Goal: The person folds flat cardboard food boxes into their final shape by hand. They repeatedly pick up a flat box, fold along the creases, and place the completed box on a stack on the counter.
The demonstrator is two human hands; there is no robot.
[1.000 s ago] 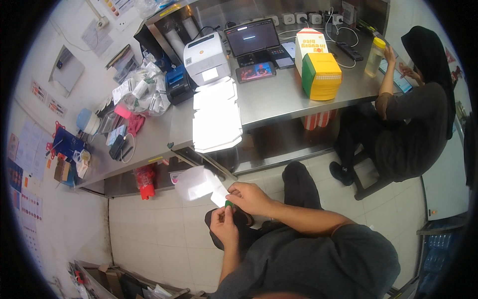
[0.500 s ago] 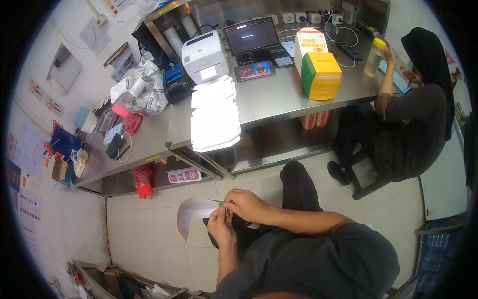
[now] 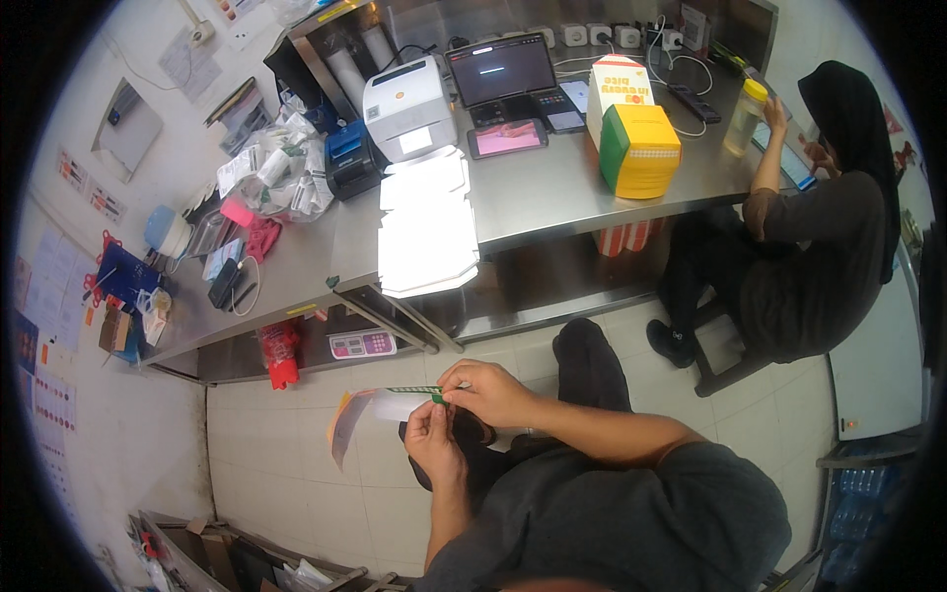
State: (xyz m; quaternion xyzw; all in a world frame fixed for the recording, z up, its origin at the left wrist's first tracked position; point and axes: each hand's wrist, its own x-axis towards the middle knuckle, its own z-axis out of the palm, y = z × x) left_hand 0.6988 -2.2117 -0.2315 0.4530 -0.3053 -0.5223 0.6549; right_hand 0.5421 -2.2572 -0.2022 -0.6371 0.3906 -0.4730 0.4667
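Above my lap I hold a thin sheet of card (image 3: 347, 426), pale on one side, with an orange edge and a green patterned strip. It bends away to the left of my hands. My left hand (image 3: 435, 449) pinches its green end from below, fingers closed. My right hand (image 3: 488, 393) comes in from the right and closes its fingertips on the same green part. My fingers partly cover the spot where they meet. Flat white cardboard blanks (image 3: 426, 232) lie on the steel counter ahead, jutting over its front edge.
On the steel counter (image 3: 533, 197) stand a white label printer (image 3: 409, 109), a laptop (image 3: 501, 71), a phone (image 3: 508, 138) and a stack of yellow-green cartons (image 3: 641, 150). A seated person (image 3: 814, 257) at the right holds a phone near a yellow-lidded bottle (image 3: 745, 118).
The card has tilted and curled, so its orange edge and green strip now show. My right hand has risen slightly, still at the green end. The phone screen's picture differs.
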